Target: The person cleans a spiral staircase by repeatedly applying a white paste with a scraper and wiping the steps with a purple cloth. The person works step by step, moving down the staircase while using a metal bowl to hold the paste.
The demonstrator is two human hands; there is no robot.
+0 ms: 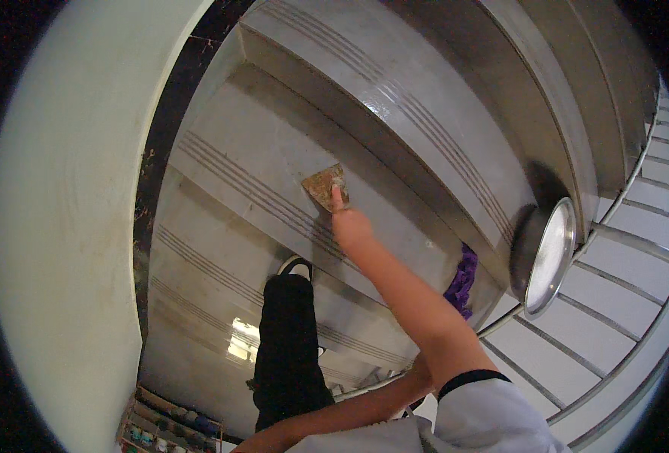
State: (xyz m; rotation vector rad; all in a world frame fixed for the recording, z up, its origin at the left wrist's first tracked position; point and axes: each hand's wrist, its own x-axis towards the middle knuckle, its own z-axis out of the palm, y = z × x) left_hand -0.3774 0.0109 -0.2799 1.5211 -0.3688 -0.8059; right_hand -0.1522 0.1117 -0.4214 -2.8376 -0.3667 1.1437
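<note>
My right hand [352, 227] grips a scraper with a wide, stained blade [318, 182]. Its index finger is extended along the blade. The blade lies against or just above a grey stair tread [266, 141], between the grooved front strip and the riser behind; contact cannot be made out for certain. My left forearm [362, 399] crosses below my body to the right and passes behind my right arm, so the left hand is hidden. A crumpled purple cloth [463, 277] lies at the right end of the same tread.
A round metal basin [549, 257] stands one step higher, beside the metal railing [612, 249] on the right. A pale wall [68, 226] with dark skirting [170, 107] borders the stairs on the left. My shoe [296, 267] is on a lower step. A shelf with pots [170, 427] stands below.
</note>
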